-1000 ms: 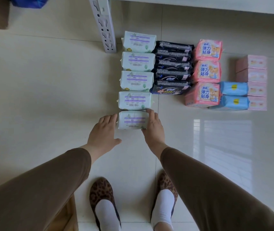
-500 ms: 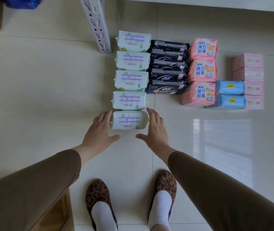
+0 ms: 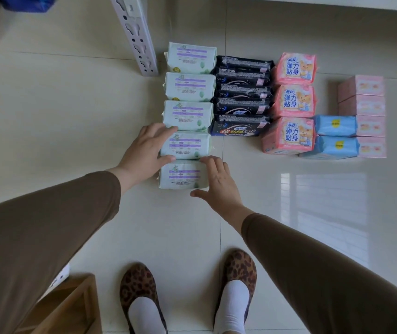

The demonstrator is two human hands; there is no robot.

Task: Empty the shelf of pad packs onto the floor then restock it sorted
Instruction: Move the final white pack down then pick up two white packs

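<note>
Since half a second ago my left hand (image 3: 145,150) has slid forward to the left end of the fourth green pad pack (image 3: 185,145), fingers spread, nothing gripped yet; my right hand (image 3: 216,182) rests released against the right end of the nearest green pad pack (image 3: 182,174). All five green packs lie in one column on the floor (image 3: 60,116), running out from the shelf post (image 3: 136,34). Each looks light, soft and slippery-wrapped, long axis left-right, so I judge squeezing both short ends best.
</note>
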